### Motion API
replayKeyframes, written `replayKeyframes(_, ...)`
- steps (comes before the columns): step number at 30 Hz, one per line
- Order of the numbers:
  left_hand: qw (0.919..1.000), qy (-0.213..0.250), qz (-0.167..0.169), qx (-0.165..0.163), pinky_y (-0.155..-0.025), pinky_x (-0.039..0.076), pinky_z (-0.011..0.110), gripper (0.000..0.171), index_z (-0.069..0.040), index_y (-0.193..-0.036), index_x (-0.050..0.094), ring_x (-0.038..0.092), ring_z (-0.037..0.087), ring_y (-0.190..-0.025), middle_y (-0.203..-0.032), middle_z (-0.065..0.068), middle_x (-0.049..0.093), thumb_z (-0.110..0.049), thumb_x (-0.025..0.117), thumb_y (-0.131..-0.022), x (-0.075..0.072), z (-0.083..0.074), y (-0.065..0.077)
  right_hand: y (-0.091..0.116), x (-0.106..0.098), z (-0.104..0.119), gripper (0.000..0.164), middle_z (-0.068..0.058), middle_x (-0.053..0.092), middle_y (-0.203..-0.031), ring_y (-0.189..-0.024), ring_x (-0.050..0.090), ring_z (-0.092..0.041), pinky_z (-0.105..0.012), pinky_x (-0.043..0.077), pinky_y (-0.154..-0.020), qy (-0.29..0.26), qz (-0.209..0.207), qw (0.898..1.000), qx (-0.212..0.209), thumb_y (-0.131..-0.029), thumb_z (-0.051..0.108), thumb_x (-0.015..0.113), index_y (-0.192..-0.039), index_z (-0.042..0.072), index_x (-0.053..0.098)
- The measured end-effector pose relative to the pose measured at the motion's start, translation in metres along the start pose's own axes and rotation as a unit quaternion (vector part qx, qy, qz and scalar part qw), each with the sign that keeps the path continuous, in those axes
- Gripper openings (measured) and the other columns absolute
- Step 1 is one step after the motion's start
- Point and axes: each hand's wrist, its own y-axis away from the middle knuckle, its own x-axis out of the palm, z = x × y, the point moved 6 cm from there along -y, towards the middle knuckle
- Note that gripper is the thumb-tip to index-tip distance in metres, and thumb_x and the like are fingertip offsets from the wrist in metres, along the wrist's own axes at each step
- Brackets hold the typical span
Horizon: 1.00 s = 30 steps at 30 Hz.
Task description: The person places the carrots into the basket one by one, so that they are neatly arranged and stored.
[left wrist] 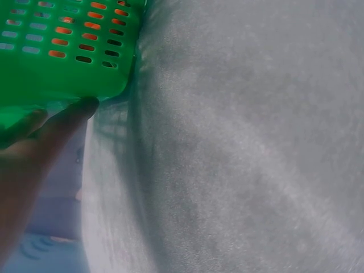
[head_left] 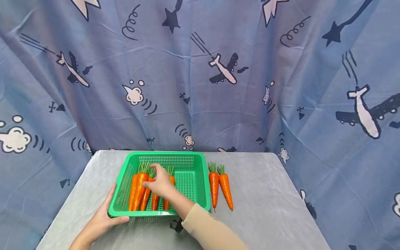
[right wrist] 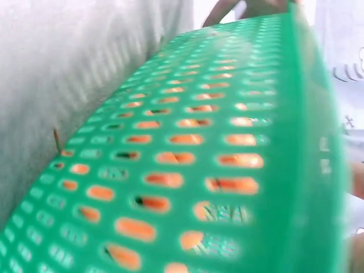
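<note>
A green plastic basket (head_left: 204,173) with slotted walls stands on the table. Several orange carrots (head_left: 139,189) with green tops lie side by side in its left and middle part, tops toward the back. My right hand (head_left: 160,182) reaches over the front rim, thumb and forefinger spread apart above the carrots, the thumb overlapping one on the left. Outside the basket's front left corner is my left hand (head_left: 104,211), its thumb along the front and its fingers against the left side. The left wrist view has its fingertips (left wrist: 85,107) right at the basket's edge.
Two more carrots (head_left: 214,185) lie on the grey-covered table (head_left: 259,194), just right of the basket. A blue curtain (head_left: 200,104) with printed planes hangs behind and at both sides. A small black device (head_left: 176,225) shows by the right forearm, below the basket's front rim.
</note>
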Motion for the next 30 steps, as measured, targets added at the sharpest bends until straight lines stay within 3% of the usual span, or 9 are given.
replayKeyframes(7,0.9999,-0.014,-0.009,-0.002,-0.090,0.047,0.016,0.122,-0.040,-0.161,-0.007,0.052,-0.003,-0.121,-0.168,0.022,0.003,-0.003,0.080,-0.084,-0.002,0.000,0.001,0.011,-0.024,0.007,0.065,-0.007,0.056,-0.132,-0.113,0.060,-0.027,-0.039,0.055,-0.082,-0.045,0.014,0.998,-0.030,-0.086,0.019,0.082,-0.142,0.027,0.050)
replayKeyframes(14,0.9999,-0.011,-0.009,-0.006,-0.090,0.047,0.015,0.123,-0.040,-0.161,-0.007,0.051,-0.004,-0.121,-0.168,0.021,0.001,-0.003,0.081,-0.083,-0.001,0.002,-0.001,0.023,-0.054,0.010,0.064,-0.008,0.056,-0.135,-0.117,0.059,-0.031,-0.040,0.055,-0.083,-0.044,0.010,0.997,-0.059,-0.088,0.022,0.080,-0.144,0.028,0.048)
replayKeyframes(21,0.9998,-0.016,-0.013,-0.006,-0.091,0.045,0.014,0.123,-0.037,-0.162,-0.007,0.050,-0.005,-0.122,-0.168,0.021,0.002,-0.003,0.081,-0.082,-0.001,0.002,0.000,0.030,-0.082,-0.001,0.063,-0.010,0.055,-0.139,-0.122,0.056,-0.038,-0.044,0.055,-0.085,-0.065,0.007,0.996,-0.066,-0.090,0.020,0.078,-0.145,0.025,0.047)
replayKeyframes(26,0.9998,-0.018,-0.013,-0.001,-0.091,0.044,0.013,0.123,-0.031,-0.163,-0.007,0.050,-0.006,-0.122,-0.168,0.022,0.003,-0.003,0.081,-0.082,-0.001,0.002,0.000,0.033,-0.105,-0.010,0.063,-0.011,0.055,-0.139,-0.121,0.057,-0.036,-0.045,0.055,-0.086,-0.068,-0.008,0.995,-0.074,-0.090,0.025,0.078,-0.146,0.023,0.047)
replayKeyframes(30,0.9997,-0.019,-0.014,0.009,-0.092,0.044,0.013,0.123,-0.034,-0.163,-0.006,0.050,-0.005,-0.123,-0.168,0.022,0.003,-0.001,0.081,-0.082,-0.001,0.001,0.001,0.037,-0.124,-0.013,0.065,-0.014,0.054,-0.141,-0.122,0.057,-0.037,-0.046,0.054,-0.088,-0.073,-0.016,0.995,-0.072,-0.090,0.025,0.078,-0.147,0.021,0.046)
